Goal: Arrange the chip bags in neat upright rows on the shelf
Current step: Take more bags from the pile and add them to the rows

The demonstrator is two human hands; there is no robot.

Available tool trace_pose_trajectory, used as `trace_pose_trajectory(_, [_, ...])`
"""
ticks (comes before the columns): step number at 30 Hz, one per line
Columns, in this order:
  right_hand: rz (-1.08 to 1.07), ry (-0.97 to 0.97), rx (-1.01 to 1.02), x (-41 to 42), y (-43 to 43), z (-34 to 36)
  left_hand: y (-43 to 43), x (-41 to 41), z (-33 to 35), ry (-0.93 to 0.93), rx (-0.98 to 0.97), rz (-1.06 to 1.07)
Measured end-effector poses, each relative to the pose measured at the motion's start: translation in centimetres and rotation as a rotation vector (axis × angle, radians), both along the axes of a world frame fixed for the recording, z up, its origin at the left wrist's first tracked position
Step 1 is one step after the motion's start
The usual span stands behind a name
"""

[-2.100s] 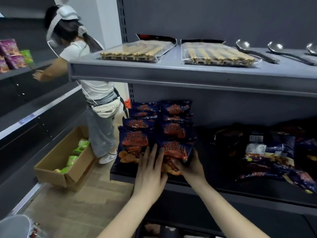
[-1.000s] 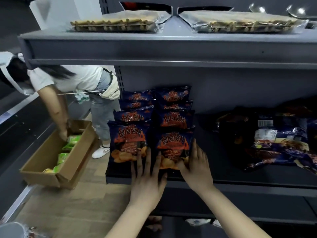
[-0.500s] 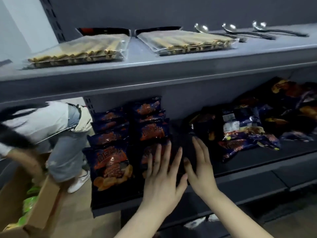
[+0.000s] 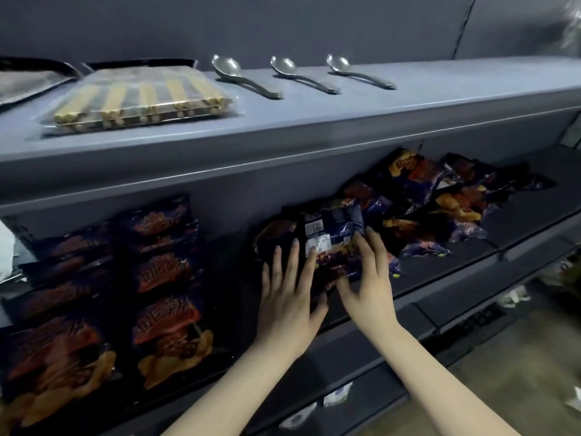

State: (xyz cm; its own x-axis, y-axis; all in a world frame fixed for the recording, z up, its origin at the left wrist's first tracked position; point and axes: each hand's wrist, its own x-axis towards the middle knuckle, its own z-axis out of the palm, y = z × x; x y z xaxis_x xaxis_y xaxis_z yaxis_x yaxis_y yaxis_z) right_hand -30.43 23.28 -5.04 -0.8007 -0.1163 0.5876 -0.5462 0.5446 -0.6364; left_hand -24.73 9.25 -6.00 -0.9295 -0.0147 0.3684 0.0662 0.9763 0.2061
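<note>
Two upright rows of dark blue and orange chip bags stand at the left of the middle shelf. To the right lies a loose heap of the same bags. A bag with its back label up lies at the heap's near left end. My left hand reaches to its left side with straight fingers. My right hand touches its right side, fingers spread and slightly bent. Neither hand plainly grips the bag.
The upper shelf overhangs the chip bags and carries a flat pack of chopsticks and three metal spoons. Some white packets lie on a lower shelf.
Both hands left the front bag of the right upright row and moved right to the near end of the loose heap. The view swung right, and the person at the box went out of sight.
</note>
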Motion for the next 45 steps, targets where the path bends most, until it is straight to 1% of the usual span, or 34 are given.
trace_pose_trajectory(3, [0.029, 0.023, 0.147, -2.4, 1.2, 0.5, 0.7, -3.0, 0.3, 0.003, -0.049, 0.065])
trace_pose_trajectory(8, [0.146, -0.025, 0.546, -6.1, 3.8, 0.3, 1.6, -6.9, 0.1, -0.045, -0.108, 0.062])
trace_pose_trajectory(11, [0.201, -0.111, 0.643, -7.5, 4.7, -0.3, 2.4, -8.5, -0.5, -0.078, -0.088, 0.053])
trace_pose_trajectory(13, [0.236, -0.142, 0.639, -8.4, 5.2, -0.7, 3.0, -9.3, -0.7, -0.079, -0.098, 0.082])
trace_pose_trajectory(18, [0.291, -0.077, 0.589, -10.0, 6.0, -1.6, 3.9, -10.2, -1.7, -0.017, -0.098, 0.144])
trace_pose_trajectory(23, [0.34, -0.072, 0.558, -11.9, 6.5, -2.1, 4.5, -11.5, -2.1, -0.024, -0.107, 0.198])
trace_pose_trajectory(26, [0.366, -0.107, 0.556, -12.2, 6.5, -2.3, 4.8, -11.6, -2.3, -0.035, -0.117, 0.223])
trace_pose_trajectory(30, [0.472, -0.201, 0.555, -12.7, 7.4, -1.7, 5.1, -11.7, -1.8, 0.003, -0.091, 0.2])
trace_pose_trajectory(32, [0.484, -0.192, 0.571, -13.2, 8.0, -0.7, 5.3, -11.8, -0.8, 0.051, -0.024, 0.194])
trace_pose_trajectory(34, [0.466, -0.135, 0.547, -13.5, 8.4, 0.8, 5.6, -11.8, 0.8, 0.131, 0.075, 0.164])
trace_pose_trajectory(37, [0.501, -0.061, 0.385, -13.9, 8.3, 3.7, 5.6, -11.1, 4.0, 0.258, 0.245, 0.133])
trace_pose_trajectory(39, [0.605, -0.054, 0.264, -14.0, 7.9, 5.5, 4.7, -10.5, 5.9, 0.304, 0.284, 0.151])
trace_pose_trajectory(41, [0.701, -0.058, 0.197, -14.0, 7.4, 6.9, 3.4, -9.8, 7.2, 0.304, 0.328, 0.143])
trace_pose_trajectory(43, [0.748, -0.048, 0.168, -14.2, 6.5, 8.0, 2.0, -9.1, 7.9, 0.278, 0.469, 0.128])
trace_pose_trajectory(45, [0.764, -0.062, 0.138, -14.4, 5.4, 8.6, 0.8, -8.4, 8.4, 0.246, 0.624, 0.164])
